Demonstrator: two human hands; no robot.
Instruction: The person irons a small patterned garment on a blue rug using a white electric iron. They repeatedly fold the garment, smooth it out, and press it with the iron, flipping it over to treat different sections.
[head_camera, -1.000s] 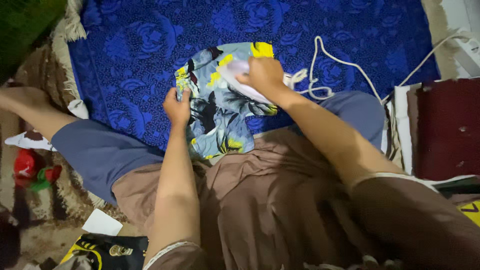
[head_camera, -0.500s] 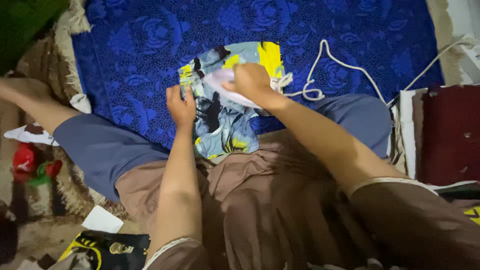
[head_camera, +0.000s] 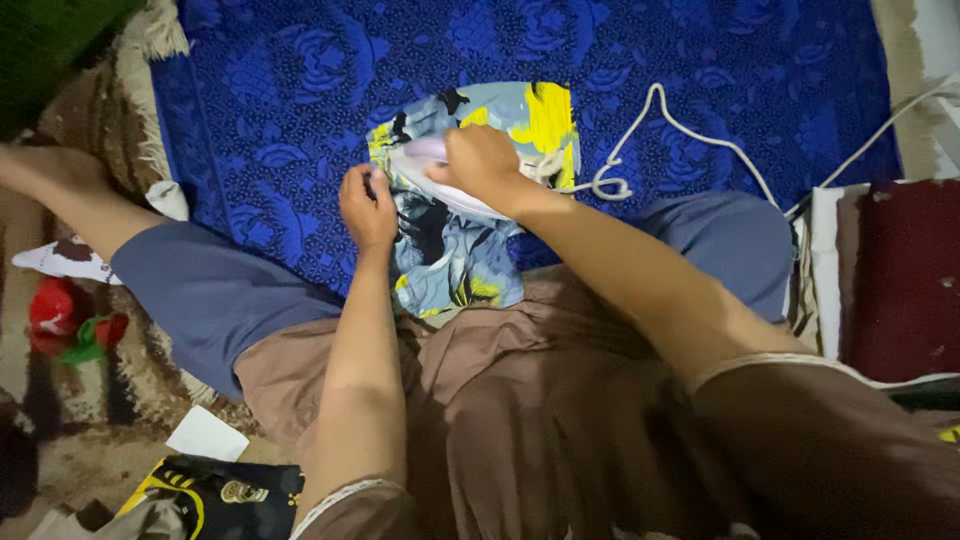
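Iron (head_camera: 440, 175) leftward on floral cloth (head_camera: 455, 250)

Printed cloth (head_camera: 455, 250) — pale blue with yellow and black leaf pattern, small piece, spread flat on the blue rug, near edge lapping toward the lap, left edge pinched, top part covered.
Iron (head_camera: 425, 160) — pale lilac-white body, lying base-down on the cloth's upper part, nose toward the left, mostly hidden by the grip on its handle; white cord (head_camera: 690, 130) trails off right.
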